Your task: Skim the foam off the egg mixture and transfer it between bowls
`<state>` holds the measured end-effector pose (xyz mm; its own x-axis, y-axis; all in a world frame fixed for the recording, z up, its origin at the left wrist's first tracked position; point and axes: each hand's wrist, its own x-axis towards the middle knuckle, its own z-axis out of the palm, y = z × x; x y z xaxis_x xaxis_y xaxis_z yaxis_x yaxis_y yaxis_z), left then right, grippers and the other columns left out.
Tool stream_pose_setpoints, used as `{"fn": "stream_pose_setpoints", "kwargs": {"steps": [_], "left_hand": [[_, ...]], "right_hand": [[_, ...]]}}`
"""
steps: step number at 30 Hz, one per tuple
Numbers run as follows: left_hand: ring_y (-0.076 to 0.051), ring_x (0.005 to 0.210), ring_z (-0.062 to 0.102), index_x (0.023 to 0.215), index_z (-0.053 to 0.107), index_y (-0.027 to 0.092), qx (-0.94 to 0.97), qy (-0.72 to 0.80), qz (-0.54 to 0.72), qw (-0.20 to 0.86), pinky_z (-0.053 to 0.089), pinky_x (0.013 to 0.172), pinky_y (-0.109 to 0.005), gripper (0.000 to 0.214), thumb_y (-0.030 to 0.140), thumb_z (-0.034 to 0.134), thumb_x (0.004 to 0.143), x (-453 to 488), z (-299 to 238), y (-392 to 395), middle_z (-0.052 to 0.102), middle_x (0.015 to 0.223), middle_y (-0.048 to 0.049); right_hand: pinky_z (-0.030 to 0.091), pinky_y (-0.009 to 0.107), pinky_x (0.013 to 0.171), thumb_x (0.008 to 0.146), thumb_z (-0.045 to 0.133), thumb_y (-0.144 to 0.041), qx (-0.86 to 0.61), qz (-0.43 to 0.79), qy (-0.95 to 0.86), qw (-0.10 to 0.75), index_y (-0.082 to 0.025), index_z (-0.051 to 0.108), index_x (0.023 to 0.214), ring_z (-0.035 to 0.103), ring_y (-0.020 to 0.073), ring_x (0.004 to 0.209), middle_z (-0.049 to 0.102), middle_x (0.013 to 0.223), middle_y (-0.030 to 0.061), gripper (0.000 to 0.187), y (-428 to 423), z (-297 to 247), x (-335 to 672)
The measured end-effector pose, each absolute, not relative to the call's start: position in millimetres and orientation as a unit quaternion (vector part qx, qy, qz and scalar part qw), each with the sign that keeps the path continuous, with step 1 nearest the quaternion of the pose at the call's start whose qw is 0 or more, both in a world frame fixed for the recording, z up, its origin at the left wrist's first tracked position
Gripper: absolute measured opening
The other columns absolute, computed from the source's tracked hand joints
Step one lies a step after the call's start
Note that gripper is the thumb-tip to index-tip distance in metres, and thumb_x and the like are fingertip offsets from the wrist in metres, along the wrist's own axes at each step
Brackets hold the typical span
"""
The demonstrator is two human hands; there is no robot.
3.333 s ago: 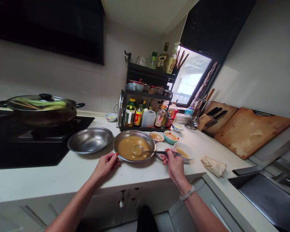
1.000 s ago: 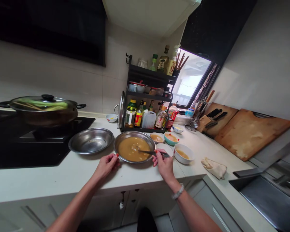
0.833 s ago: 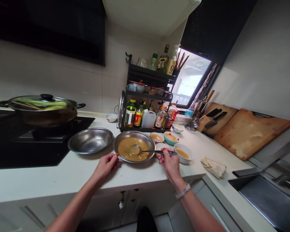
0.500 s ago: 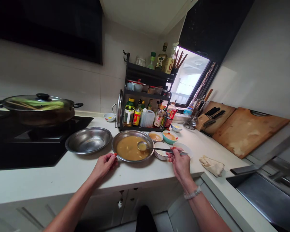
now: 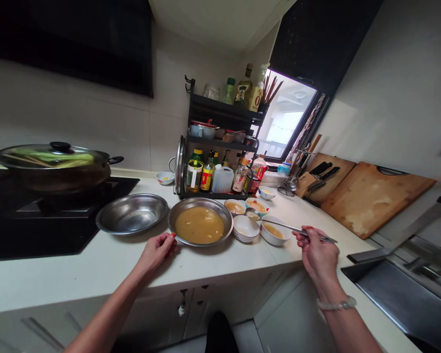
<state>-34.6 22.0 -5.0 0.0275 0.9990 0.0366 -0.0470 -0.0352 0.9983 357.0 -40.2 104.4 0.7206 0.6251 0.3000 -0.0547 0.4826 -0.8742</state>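
Note:
My left hand point(image 5: 160, 248) pinches the near left rim of a round stainless steel bowl point(image 5: 172, 226), which holds yellow-brown soup with pale bits. In my right hand point(image 5: 318, 250) is the handle of a long metal ladle point(image 5: 297, 229). The ladle's head is up over the small bowls, just above the back edge of a white bowl point(image 5: 247, 237) whose inside looks white. Beside that, a second white bowl point(image 5: 279, 240) contains soup, with the handle passing above it. Behind them are two more small soup bowls point(image 5: 234, 213), one with a green outside point(image 5: 263, 213).
Left of the soup stands another steel bowl point(image 5: 132, 226). A lidded pan point(image 5: 55, 171) sits on the black hob point(image 5: 77, 223). Behind is a black rack point(image 5: 220, 143) of bottles. A knife block point(image 5: 308, 182), cutting boards point(image 5: 375, 196) and a sink point(image 5: 397, 304) are on the right.
My right hand has moved right, lifting the ladle out of the soup and over the small bowls. My left hand stays on the steel bowl's rim.

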Motion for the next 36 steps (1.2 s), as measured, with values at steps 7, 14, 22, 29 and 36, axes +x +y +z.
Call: {"fn": "stream_pose_setpoints", "kwargs": {"steps": [7,14,22,29,36], "left_hand": [[-0.011,0.047,0.045,0.063,0.058,0.016,0.505,0.476,0.513,0.506,0.033,0.046,-0.021,0.048,0.064,0.060,0.068,-34.0,-0.9,19.5,0.058,0.054,-0.0007],[-0.010,0.044,0.042,0.060,0.056,0.017,0.505,0.488,0.508,0.498,0.032,0.044,-0.022,0.049,0.065,0.062,0.066,-32.2,6.0,16.7,0.058,0.052,-0.0003],[-0.010,0.046,0.043,0.062,0.058,0.015,0.501,0.479,0.516,0.503,0.033,0.045,-0.021,0.047,0.062,0.061,0.068,-32.6,3.0,17.8,0.059,0.053,-0.0011],[-0.010,0.045,0.043,0.062,0.058,0.015,0.505,0.473,0.517,0.504,0.032,0.045,-0.021,0.048,0.062,0.060,0.069,-33.0,-0.7,20.1,0.059,0.053,-0.0007],[-0.011,0.045,0.045,0.061,0.057,0.016,0.511,0.469,0.519,0.500,0.032,0.045,-0.022,0.049,0.064,0.059,0.069,-33.3,-3.2,22.0,0.057,0.052,-0.0006]], "right_hand": [[0.044,0.020,0.036,0.062,0.072,-0.037,-0.521,0.080,-0.310,0.791,-0.014,0.058,0.077,0.056,0.0119,0.041,0.061,0.052,-0.0003,0.030,-55.6,94.3,406.7],[0.049,0.029,0.044,0.076,0.060,-0.054,-0.633,-0.049,-0.437,0.637,-0.014,0.062,0.089,0.057,0.0158,0.041,0.061,0.055,0.0016,0.042,-76.9,78.2,407.6],[0.051,0.028,0.051,0.081,0.060,-0.037,-0.512,-0.055,-0.588,0.624,-0.021,0.068,0.090,0.057,0.0126,0.051,0.064,0.073,0.0016,0.019,-82.9,88.3,356.9],[0.048,0.025,0.042,0.080,0.063,-0.035,-0.420,0.138,-0.587,0.678,-0.021,0.070,0.084,0.055,0.0108,0.047,0.063,0.072,0.0014,0.016,-54.0,83.4,272.7],[0.048,0.023,0.043,0.082,0.059,-0.035,-0.410,0.231,-0.646,0.601,-0.023,0.070,0.090,0.057,0.0117,0.055,0.062,0.078,0.0027,0.019,-19.9,59.4,225.1]]}}
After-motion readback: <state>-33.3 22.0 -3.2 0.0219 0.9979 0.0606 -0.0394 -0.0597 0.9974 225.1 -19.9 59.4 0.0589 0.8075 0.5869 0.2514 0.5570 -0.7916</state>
